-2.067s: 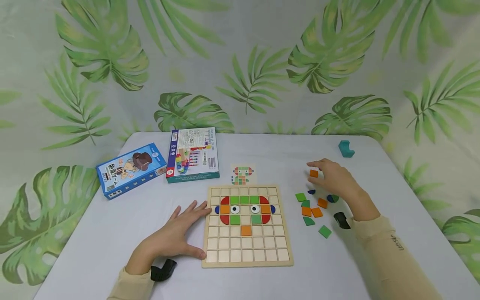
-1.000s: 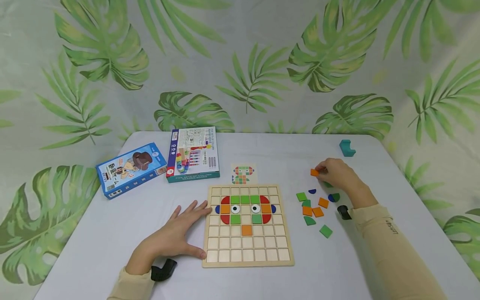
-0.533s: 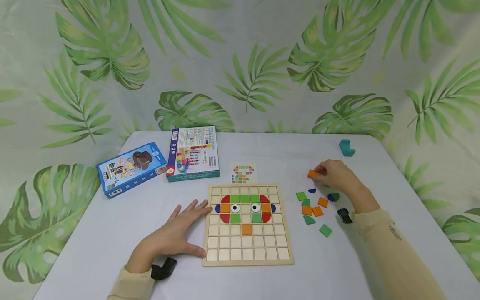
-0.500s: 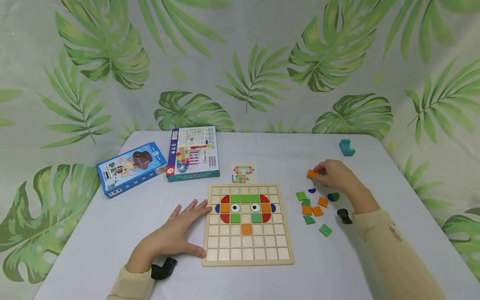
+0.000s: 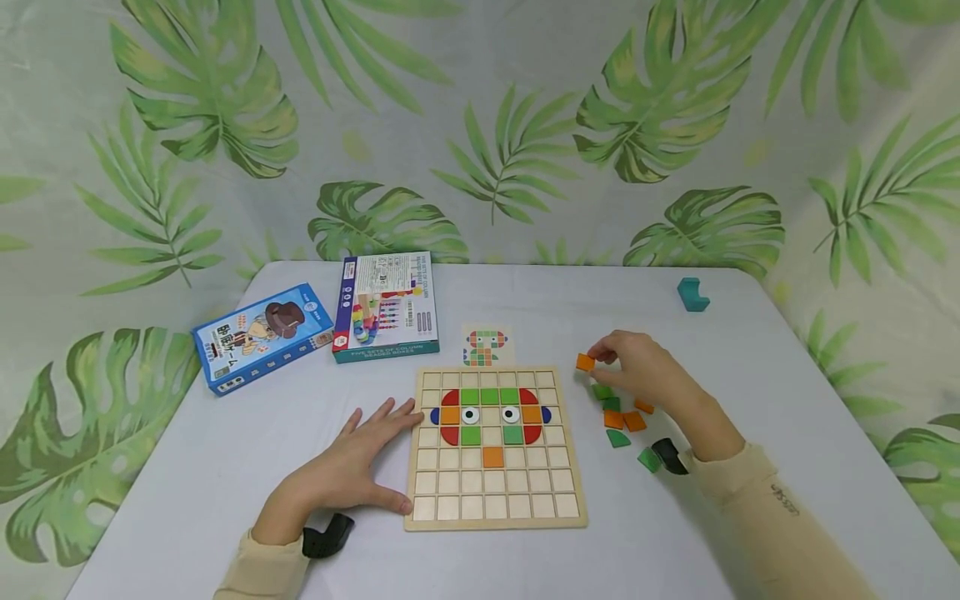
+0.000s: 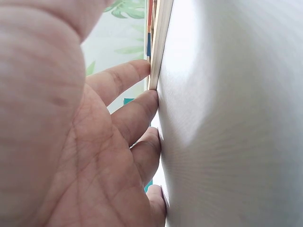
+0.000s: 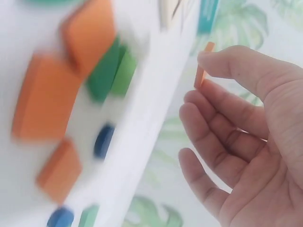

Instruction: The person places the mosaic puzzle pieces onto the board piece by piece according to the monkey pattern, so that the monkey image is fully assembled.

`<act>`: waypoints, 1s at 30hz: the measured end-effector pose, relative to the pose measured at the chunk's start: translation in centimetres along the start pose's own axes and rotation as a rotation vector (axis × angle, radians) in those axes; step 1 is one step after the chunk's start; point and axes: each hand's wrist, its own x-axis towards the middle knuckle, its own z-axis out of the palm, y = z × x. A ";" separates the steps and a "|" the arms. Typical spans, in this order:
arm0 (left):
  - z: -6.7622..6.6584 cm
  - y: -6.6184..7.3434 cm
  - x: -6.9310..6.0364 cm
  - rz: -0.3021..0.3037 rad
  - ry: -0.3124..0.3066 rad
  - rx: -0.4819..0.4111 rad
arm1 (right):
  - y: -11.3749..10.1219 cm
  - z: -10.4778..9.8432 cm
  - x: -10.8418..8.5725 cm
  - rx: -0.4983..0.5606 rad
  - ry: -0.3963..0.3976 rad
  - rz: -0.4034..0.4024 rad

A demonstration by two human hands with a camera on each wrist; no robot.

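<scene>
Between thumb and index finger, my right hand (image 5: 637,367) pinches an orange square tile (image 5: 585,362), held up off the table just right of the wooden grid board (image 5: 495,527). The right wrist view shows the same orange tile (image 7: 204,66) edge-on at the fingertips. My left hand (image 5: 348,467) lies spread at the board's left side, its fingertips and thumb touching that edge. On the board, red, green, orange and blue tiles with two eye discs (image 5: 470,416) form a face-like pattern. One orange tile (image 5: 492,457) sits below it.
Loose tiles lie right of the board: orange squares (image 5: 633,422), a green quarter piece (image 5: 618,438) and several others, some partly hidden by my right hand. A picture card (image 5: 489,345) lies behind the board. Two boxes (image 5: 386,304) (image 5: 262,337) and a teal block (image 5: 693,294) stand farther back.
My right hand has gripped the orange tile, lifted it and carried it left and nearer to the board. My left hand has stayed at the board's edge.
</scene>
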 end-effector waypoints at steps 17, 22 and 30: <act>-0.2 0.1 -0.1 -0.002 0.002 -0.019 | -7.8 3.1 -1.6 -0.058 -0.057 -0.183; -0.1 0.1 -0.1 -0.014 -0.001 -0.010 | -8.9 4.1 -1.8 -0.055 -0.063 -0.240; 0.0 0.1 0.0 -0.010 -0.003 -0.005 | -10.9 5.7 -1.7 -0.085 -0.089 -0.309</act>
